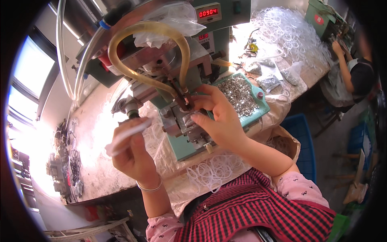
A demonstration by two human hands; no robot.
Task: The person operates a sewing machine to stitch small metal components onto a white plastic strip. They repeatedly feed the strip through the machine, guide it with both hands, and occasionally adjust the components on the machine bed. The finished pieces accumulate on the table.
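My left hand [131, 154] is raised at the left of the bench press, with a white strap-like piece [130, 134] in its fingers. Motion blurs that piece, so its exact form is unclear. My right hand [222, 121] reaches into the working area of the green machine [178, 148], thumb and fingers curved around the metal die block [189, 119]. Whether a small part sits between its fingertips cannot be made out. Above the die, a yellowish hose [149, 25] loops down to the tool head. A teal tray [264, 106] of small metal pieces [237, 93] adjoins my right hand.
Translucent plastic loops [217, 169] lie before my lap, and a large heap [287, 33] of them covers the back right. Bags of metal parts [269, 81] lie beyond the tray. A blue crate [299, 142] stands at right; another person [359, 72] sits farther off.
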